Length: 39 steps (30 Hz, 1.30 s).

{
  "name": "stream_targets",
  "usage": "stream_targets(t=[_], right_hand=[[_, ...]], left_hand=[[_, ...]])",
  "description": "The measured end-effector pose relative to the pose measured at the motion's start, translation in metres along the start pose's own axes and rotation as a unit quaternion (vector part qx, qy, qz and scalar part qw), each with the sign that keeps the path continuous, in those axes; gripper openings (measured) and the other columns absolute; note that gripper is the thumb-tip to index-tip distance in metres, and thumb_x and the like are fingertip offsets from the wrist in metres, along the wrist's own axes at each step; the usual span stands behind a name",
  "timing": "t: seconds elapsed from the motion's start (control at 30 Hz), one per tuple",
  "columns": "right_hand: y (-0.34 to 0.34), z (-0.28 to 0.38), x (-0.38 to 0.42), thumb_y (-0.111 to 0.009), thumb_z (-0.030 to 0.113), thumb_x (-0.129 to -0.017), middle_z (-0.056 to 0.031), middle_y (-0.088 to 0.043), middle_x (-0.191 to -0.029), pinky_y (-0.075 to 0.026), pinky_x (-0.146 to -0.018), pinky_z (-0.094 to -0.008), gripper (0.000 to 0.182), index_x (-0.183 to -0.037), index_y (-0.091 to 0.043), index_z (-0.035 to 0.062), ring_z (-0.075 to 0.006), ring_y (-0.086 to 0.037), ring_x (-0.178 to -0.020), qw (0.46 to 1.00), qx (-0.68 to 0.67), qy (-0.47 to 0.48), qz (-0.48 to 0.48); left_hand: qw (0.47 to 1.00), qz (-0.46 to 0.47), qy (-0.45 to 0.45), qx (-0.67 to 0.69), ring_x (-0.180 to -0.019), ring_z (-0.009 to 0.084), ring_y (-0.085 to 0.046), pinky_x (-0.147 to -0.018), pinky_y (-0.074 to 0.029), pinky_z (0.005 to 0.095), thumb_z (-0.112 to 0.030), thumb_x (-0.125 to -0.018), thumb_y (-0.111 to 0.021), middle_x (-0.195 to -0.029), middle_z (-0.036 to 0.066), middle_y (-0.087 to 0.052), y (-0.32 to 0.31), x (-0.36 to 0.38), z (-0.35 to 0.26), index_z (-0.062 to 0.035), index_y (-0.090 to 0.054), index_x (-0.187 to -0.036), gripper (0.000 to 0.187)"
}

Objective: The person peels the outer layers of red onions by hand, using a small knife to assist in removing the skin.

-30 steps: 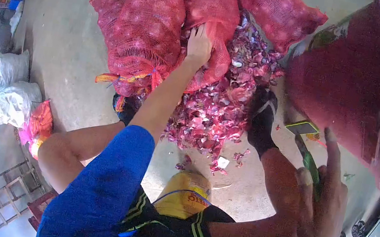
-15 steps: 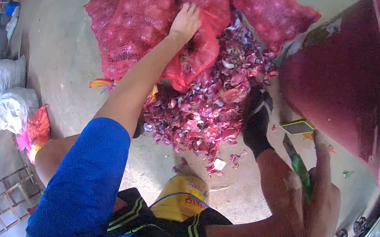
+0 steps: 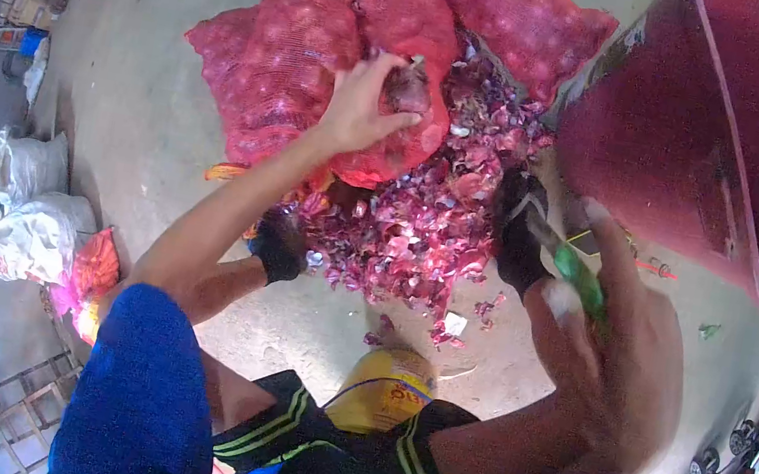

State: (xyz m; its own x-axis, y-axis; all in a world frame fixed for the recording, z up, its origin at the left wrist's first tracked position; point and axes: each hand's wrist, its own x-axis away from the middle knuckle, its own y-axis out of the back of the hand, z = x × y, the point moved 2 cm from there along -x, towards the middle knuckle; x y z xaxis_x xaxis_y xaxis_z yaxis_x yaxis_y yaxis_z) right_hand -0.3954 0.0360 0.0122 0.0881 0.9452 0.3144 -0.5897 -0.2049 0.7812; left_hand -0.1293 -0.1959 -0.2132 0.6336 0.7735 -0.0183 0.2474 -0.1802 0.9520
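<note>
My left hand (image 3: 362,104) is at the mouth of a red mesh sack (image 3: 407,13), its thumb and fingers curved around what looks like a red onion (image 3: 409,92). Part of that onion is hidden by the fingers. In my right hand (image 3: 628,352), slightly blurred, is a knife with a green handle (image 3: 579,278). Its blade (image 3: 543,229) points up and left, over my right foot. A heap of loose purple onion skins (image 3: 434,216) lies on the floor between my feet, below the sack.
Full mesh onion sacks (image 3: 309,32) lie left of the open one, with another sack (image 3: 529,20) behind right. A large maroon tub (image 3: 681,138) stands at right. Between my legs is a yellow container (image 3: 378,389). White sacks (image 3: 36,227) and a wooden frame (image 3: 14,406) are at left.
My left hand has drawn back toward me from the sack, now with its thumb spread around the onion. My right hand and the knife have shifted a little left. The view has tilted slightly.
</note>
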Motion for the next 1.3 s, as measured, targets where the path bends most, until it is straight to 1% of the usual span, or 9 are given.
stream_targets(t=[0.07, 0.1, 0.17, 0.23, 0.3, 0.37, 0.53, 0.97, 1.3], right_hand=[[-0.007, 0.005, -0.004, -0.071, 0.011, -0.088, -0.0254, -0.072, -0.091, -0.053, -0.078, -0.0522, 0.068, -0.153, -0.051, 0.0070, -0.0463, -0.069, -0.087, 0.997, 0.015, 0.060, -0.037], [-0.008, 0.011, -0.008, -0.070, 0.011, -0.091, -0.0257, -0.072, -0.095, -0.053, -0.080, -0.0503, 0.059, -0.148, -0.055, 0.0050, -0.0431, -0.071, -0.089, 0.989, -0.009, 0.131, -0.061], [-0.019, 0.038, -0.011, -0.069, 0.011, -0.094, -0.0260, -0.072, -0.098, -0.053, -0.081, -0.0484, 0.051, -0.143, -0.059, 0.0030, -0.0398, -0.072, -0.091, 0.972, -0.037, 0.215, -0.089], [-0.035, 0.064, -0.009, -0.065, 0.015, -0.101, -0.0253, -0.073, -0.101, -0.054, -0.084, -0.0436, 0.040, -0.138, -0.062, -0.0003, -0.0302, -0.073, -0.091, 0.810, -0.535, 0.034, -0.236], [-0.037, 0.033, -0.052, -0.060, 0.021, -0.106, -0.0231, -0.074, -0.104, -0.054, -0.088, -0.0395, 0.042, -0.142, -0.059, -0.0007, -0.0228, -0.071, -0.092, 0.963, -0.215, 0.129, -0.099], [-0.045, 0.064, -0.037, -0.059, 0.021, -0.106, -0.0232, -0.074, -0.104, -0.054, -0.089, -0.0395, 0.042, -0.143, -0.059, -0.0001, -0.0248, -0.071, -0.091, 0.944, -0.193, 0.226, -0.142], [-0.076, 0.133, 0.009, -0.059, 0.017, -0.104, -0.0241, -0.073, -0.101, -0.054, -0.086, -0.0463, 0.050, -0.152, -0.052, 0.0044, -0.0382, -0.073, -0.091, 0.916, -0.253, 0.303, -0.068], [-0.093, 0.158, 0.015, -0.063, 0.010, -0.096, -0.0194, -0.071, -0.087, -0.049, -0.067, -0.0496, 0.071, -0.162, -0.037, 0.0057, -0.0444, -0.067, -0.074, 0.854, -0.183, 0.481, -0.080], [-0.100, 0.158, 0.014, -0.065, 0.018, -0.099, -0.0239, -0.071, -0.088, -0.051, -0.070, -0.0543, 0.066, -0.160, -0.041, 0.0073, -0.0482, -0.067, -0.079, 0.882, -0.147, 0.440, -0.085]], left_hand=[[0.874, -0.008, 0.066, 0.481, -0.132, 0.0275, -0.060, -0.115, -0.046, 0.0437, -0.013, -0.089, -0.085, -0.146, 0.015, -0.057, 0.037, 0.030, -0.014, -0.0090, -0.045, -0.153, 0.076], [0.879, -0.017, 0.066, 0.472, -0.132, 0.0275, -0.060, -0.115, -0.046, 0.0437, -0.013, -0.089, -0.085, -0.146, 0.015, -0.057, 0.066, 0.048, -0.026, -0.0090, -0.045, -0.153, 0.076], [0.723, -0.018, 0.119, 0.680, -0.130, 0.0265, -0.063, -0.114, -0.051, 0.0407, 0.005, -0.088, -0.079, -0.141, 0.013, -0.060, 0.126, 0.081, -0.049, -0.0102, -0.041, -0.158, 0.081], [0.688, -0.010, 0.118, 0.716, -0.128, 0.0268, -0.065, -0.114, -0.051, 0.0406, 0.007, -0.089, -0.077, -0.142, 0.014, -0.060, 0.166, 0.115, -0.054, -0.0106, -0.037, -0.160, 0.084], [0.643, 0.004, 0.114, 0.758, -0.125, 0.0271, -0.066, -0.114, -0.052, 0.0405, 0.009, -0.089, -0.076, -0.143, 0.015, -0.060, 0.195, 0.148, -0.068, -0.0111, -0.034, -0.163, 0.088], [0.594, -0.047, 0.126, 0.793, -0.120, 0.0262, -0.069, -0.108, -0.056, 0.0381, 0.009, -0.090, -0.074, -0.141, 0.014, -0.062, 0.217, 0.172, -0.079, -0.0110, -0.035, -0.162, 0.085], [0.622, -0.230, 0.087, 0.743, -0.112, 0.0198, -0.071, -0.097, -0.061, 0.0361, -0.004, -0.094, -0.079, -0.128, 0.008, -0.068, 0.202, 0.215, -0.089, -0.0101, -0.048, -0.143, 0.059], [0.656, -0.188, 0.050, 0.729, -0.109, 0.0186, -0.071, -0.094, -0.062, 0.0351, 0.005, -0.082, -0.086, -0.124, 0.009, -0.068, 0.201, 0.243, -0.089, -0.0059, -0.053, -0.143, 0.070], [0.673, -0.254, 0.072, 0.691, -0.111, 0.0168, -0.069, -0.099, -0.059, 0.0334, 0.010, -0.076, -0.089, -0.123, 0.009, -0.069, 0.192, 0.234, -0.084, -0.0033, -0.059, -0.133, 0.065]])
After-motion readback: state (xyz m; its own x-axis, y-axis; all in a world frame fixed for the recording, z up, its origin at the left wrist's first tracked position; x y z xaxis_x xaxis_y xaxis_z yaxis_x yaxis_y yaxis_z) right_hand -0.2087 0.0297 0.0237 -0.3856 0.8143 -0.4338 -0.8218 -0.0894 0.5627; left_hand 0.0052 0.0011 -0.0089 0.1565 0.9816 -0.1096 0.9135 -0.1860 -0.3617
